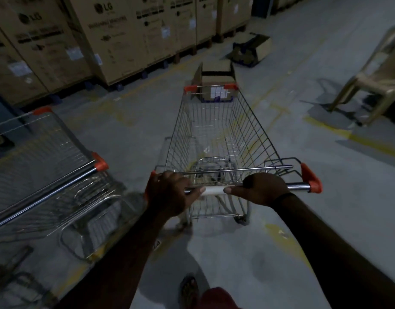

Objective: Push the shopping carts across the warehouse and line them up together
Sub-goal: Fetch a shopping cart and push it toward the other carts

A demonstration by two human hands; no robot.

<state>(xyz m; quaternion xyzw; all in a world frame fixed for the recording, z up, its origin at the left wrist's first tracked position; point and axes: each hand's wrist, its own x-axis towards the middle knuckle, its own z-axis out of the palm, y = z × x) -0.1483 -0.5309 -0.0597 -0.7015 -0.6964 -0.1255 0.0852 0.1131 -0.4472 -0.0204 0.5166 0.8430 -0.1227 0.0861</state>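
Dim warehouse aisle, grey concrete floor [303, 63] with worn yellow lines. Your left hand [169, 192] and right hand [262, 189] both sit on the chrome handle bar [296, 186] of the shopping cart [216, 130] straight ahead of you, fingers clenched over the bar, thumbs pointing inward toward a pale sleeve at the bar's middle. A dark band circles your right wrist. The cart is bare silver wire, basket empty, narrowing toward its far end; orange plastic caps mark the two front corners and the right end of the handle. The left end is hidden under your hand. A rear wheel shows below the basket, on the floor. A second cart [47, 166] of the same make stands just beside yours on the left, angled, its handle bar running toward an orange end cap; the two do not touch. Beyond your cart's nose sits an open cardboard box [216, 74], another opened box [252, 49] farther back. Tall printed cartons [107, 36] line the left wall on pallets. A plastic chair [379, 70] stands tilted at far right. Your sandalled foot [188, 291] shows at bottom.
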